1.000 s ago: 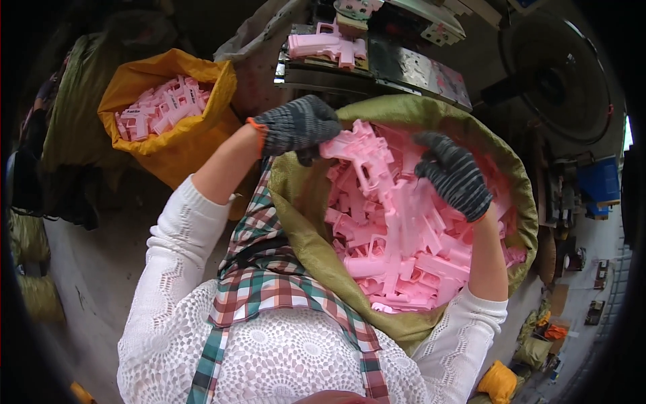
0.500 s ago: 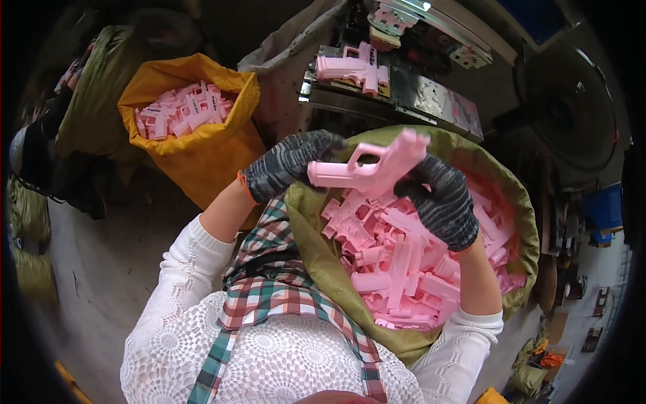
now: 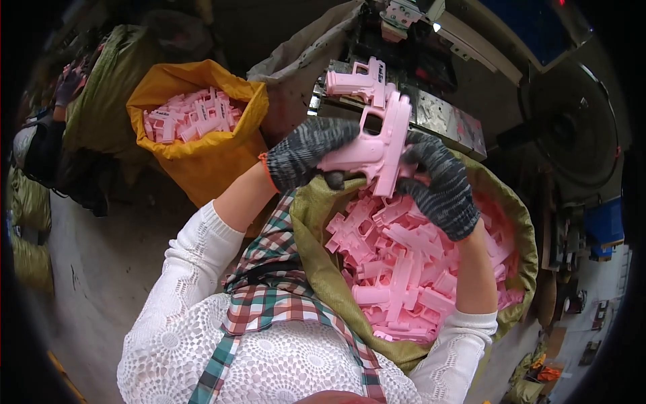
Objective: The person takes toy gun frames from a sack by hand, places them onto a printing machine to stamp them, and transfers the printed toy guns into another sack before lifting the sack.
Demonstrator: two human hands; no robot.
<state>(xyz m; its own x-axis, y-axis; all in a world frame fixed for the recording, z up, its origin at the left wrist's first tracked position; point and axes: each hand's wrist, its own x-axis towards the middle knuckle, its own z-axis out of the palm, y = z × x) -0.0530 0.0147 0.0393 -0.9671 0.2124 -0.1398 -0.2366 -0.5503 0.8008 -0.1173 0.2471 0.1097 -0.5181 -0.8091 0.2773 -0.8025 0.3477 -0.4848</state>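
A plain pink toy pistol (image 3: 382, 151) is held above the green sack, tilted, with its slide running from upper right to lower left. My left hand (image 3: 311, 151), in a dark grey striped glove, is closed round its grip. My right hand (image 3: 441, 185), gloved alike, has curled fingers against the far side of the slide. Just beyond, a second pink toy pistol (image 3: 356, 82) with black print on its slide lies on the machine bed (image 3: 437, 111). Below my hands, the green woven sack (image 3: 313, 249) holds many loose pink toy pistols (image 3: 404, 269).
To the left stands an orange sack (image 3: 215, 172) with pink toy pistols bearing black print. A round black fan (image 3: 572, 128) is at the right, and a machine head (image 3: 402, 15) hangs over the bed. Another person's hand (image 3: 69, 84) shows at the far left.
Both hands have moved up toward the machine bed, and the toy pistol has turned more upright. The black print on the pistol lying on the bed shows more fully. The machine head sits higher in view.
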